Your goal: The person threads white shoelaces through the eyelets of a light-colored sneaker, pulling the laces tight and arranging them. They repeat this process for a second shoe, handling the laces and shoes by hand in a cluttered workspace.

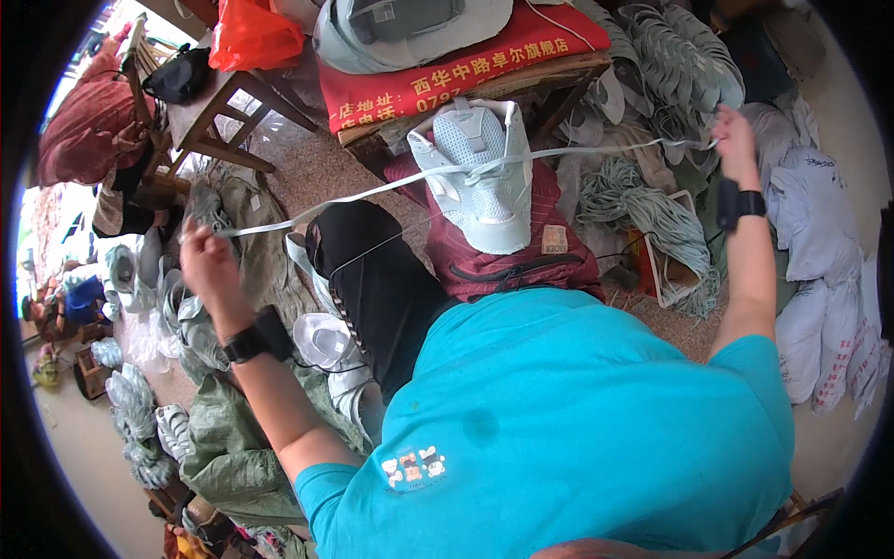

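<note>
A pale grey-white shoe upper (498,231) rests on the maroon cloth (573,244) over my lap, toe toward me and mesh tongue upward. One long whitish shoelace (346,197) crosses the upper at its lacing area and stretches nearly taut out to both sides. My left hand (210,263), closed, grips one end of the lace at the left. Held higher at the right, my right hand (736,142) pinches the other end between closed fingers. Neither hand touches the upper itself.
Ahead stands a low table with a red printed cloth (549,47) and more uppers (410,47). At right lie a bundle of pale laces (619,197), piled uppers (684,56) and white sacks (819,219). A wooden chair (219,149) and green sack (242,456) are at left.
</note>
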A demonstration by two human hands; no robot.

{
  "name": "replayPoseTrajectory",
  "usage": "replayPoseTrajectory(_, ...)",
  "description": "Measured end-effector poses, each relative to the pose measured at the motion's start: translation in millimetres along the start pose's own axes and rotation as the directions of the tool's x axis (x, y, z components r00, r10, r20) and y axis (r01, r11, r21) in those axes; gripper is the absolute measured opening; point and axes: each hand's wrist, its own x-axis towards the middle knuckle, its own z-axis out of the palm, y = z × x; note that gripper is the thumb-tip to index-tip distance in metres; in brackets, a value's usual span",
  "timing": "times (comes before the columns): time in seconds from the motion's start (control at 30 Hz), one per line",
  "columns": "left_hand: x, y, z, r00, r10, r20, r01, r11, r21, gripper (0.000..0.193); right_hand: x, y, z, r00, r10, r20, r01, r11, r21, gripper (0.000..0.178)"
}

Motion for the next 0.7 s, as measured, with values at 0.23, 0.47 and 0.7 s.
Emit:
replayPoseTrajectory(0.23, -112, -51, 185, 0.858, -0.28, 0.43, 0.005, 0.842, 0.54, 0.021, -210, 76, 168, 0.756, 0.269, 0.596, 0.027, 0.898, -0.44, 0.017)
replayPoseTrajectory(0.47, -148, -103, 204, 0.722, -0.471, 0.507, 0.152, 0.823, 0.548, 0.02, -248, 106, 187, 0.482, 0.107, 0.87, 0.527, 0.758, -0.385, 0.023)
replayPoseTrajectory(0.7, -156, -99, 207, 0.704, -0.546, 0.454, 0.05, 0.676, 0.735, 0.03, -250, 89, 189, 0.455, 0.24, 0.858, 0.483, 0.743, -0.464, 0.023)
